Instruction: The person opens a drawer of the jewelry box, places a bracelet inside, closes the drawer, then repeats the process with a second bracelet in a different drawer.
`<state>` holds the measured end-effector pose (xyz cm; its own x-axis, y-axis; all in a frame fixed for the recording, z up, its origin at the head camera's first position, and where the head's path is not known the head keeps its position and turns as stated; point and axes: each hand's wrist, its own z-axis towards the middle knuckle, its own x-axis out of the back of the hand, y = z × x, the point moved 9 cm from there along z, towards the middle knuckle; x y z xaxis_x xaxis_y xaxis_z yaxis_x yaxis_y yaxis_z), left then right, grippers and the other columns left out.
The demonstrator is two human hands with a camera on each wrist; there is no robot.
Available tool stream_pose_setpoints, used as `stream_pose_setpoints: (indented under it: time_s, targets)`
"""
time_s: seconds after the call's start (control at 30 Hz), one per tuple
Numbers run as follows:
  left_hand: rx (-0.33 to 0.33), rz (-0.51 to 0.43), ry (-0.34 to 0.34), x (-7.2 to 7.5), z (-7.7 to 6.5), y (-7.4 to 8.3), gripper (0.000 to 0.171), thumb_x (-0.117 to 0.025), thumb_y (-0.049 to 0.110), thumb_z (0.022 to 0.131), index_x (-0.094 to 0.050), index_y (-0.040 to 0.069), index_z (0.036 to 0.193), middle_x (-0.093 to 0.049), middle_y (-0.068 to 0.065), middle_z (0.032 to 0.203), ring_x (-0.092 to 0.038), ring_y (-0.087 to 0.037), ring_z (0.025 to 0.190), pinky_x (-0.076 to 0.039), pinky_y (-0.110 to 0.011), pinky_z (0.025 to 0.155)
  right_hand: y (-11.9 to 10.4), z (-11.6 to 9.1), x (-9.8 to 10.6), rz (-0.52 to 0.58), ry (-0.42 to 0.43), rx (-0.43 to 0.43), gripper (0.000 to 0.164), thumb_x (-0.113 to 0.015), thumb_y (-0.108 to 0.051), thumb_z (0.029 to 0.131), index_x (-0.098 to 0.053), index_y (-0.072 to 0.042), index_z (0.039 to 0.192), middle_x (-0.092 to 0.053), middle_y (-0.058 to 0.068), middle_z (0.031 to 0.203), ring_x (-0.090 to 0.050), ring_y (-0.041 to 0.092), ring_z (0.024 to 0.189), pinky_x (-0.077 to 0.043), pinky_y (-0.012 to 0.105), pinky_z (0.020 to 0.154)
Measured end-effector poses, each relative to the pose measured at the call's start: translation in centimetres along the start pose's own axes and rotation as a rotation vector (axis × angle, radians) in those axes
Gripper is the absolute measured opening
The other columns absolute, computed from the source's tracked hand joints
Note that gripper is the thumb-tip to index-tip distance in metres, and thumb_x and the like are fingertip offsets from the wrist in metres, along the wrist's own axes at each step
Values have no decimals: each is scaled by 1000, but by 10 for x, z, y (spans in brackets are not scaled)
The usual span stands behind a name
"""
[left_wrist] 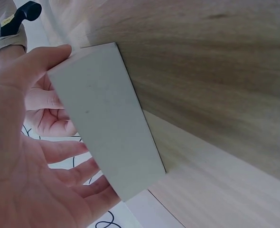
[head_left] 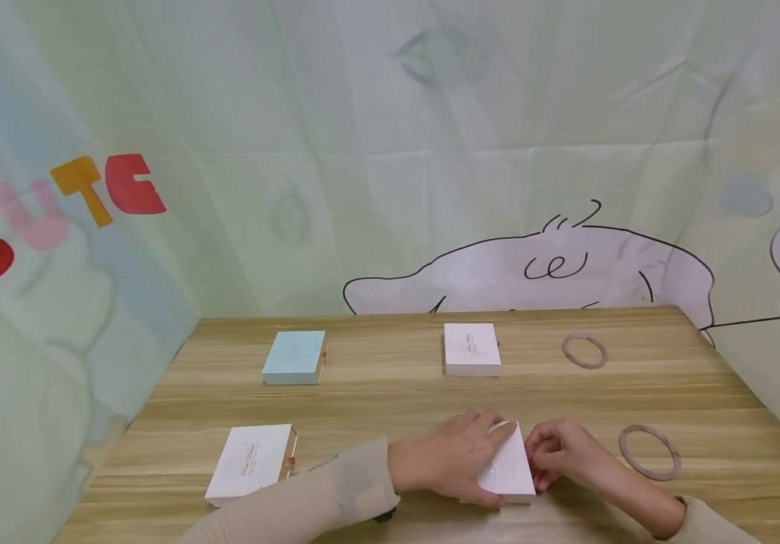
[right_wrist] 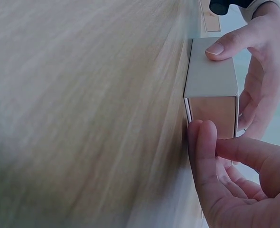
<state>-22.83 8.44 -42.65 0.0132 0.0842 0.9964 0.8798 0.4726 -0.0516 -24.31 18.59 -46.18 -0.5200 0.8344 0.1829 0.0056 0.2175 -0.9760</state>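
Observation:
A white box [head_left: 509, 470] rests on the wooden table, near its front edge. My left hand [head_left: 446, 457] grips it from the left, thumb along the near side and fingers over the top and far side. In the right wrist view the box's brown end face [right_wrist: 213, 113] shows inside the white cover. Right against that end is my right hand [head_left: 562, 453], its thumb and fingertips [right_wrist: 206, 130] pinched together. Whatever lies between those fingertips is hidden. The left wrist view shows the box's plain long side [left_wrist: 104, 118].
Another white box [head_left: 254, 459] lies front left, partly behind my left sleeve. At the back are a light blue box [head_left: 296, 353] and a third white box [head_left: 472, 349]. Two flat rings, one at the back [head_left: 569, 356] and one nearer [head_left: 669, 474], lie on the right.

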Motion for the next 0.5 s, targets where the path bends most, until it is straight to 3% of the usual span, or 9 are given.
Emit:
stream_pose_setpoints:
  time_s: [0.5]
  targets:
    - [5, 0, -29, 0, 0, 0, 98, -65, 67, 84, -35, 5, 153, -43, -9, 145, -49, -15, 118, -38, -21, 100, -1, 0, -1, 16, 0, 13, 11, -51, 14, 82, -58, 19, 90, -64, 11, 71, -64, 14, 59, -56, 29, 55]
